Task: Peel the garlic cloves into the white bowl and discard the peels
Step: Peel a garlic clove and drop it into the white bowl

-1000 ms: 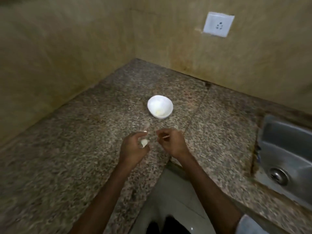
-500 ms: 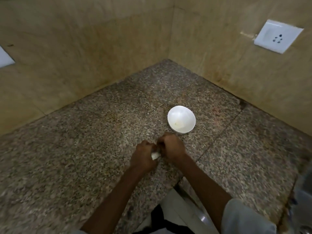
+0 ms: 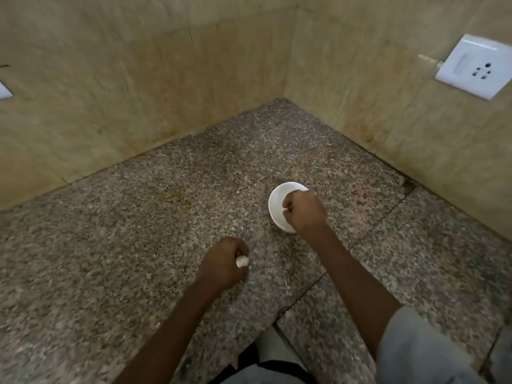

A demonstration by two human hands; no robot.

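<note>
Speckled granite counter [image 3: 138, 245] fills mid-frame and meets stained beige wall tiles [image 3: 138, 92] in a corner at upper centre. White socket [image 3: 476, 66] on the wall, upper right. White bowl [image 3: 277, 209] sits on the counter just right of centre. Right hand [image 3: 304, 212] is over it, fingers curled; can't tell if it holds anything. Left hand [image 3: 224, 261], lower centre, grips a white garlic piece [image 3: 241, 261], part of it poking out.

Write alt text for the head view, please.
A person's right hand, fingers curled, hovers over a small round white bowl on a speckled brown granite counter, while the left hand grips a white garlic piece nearer the body.
</note>
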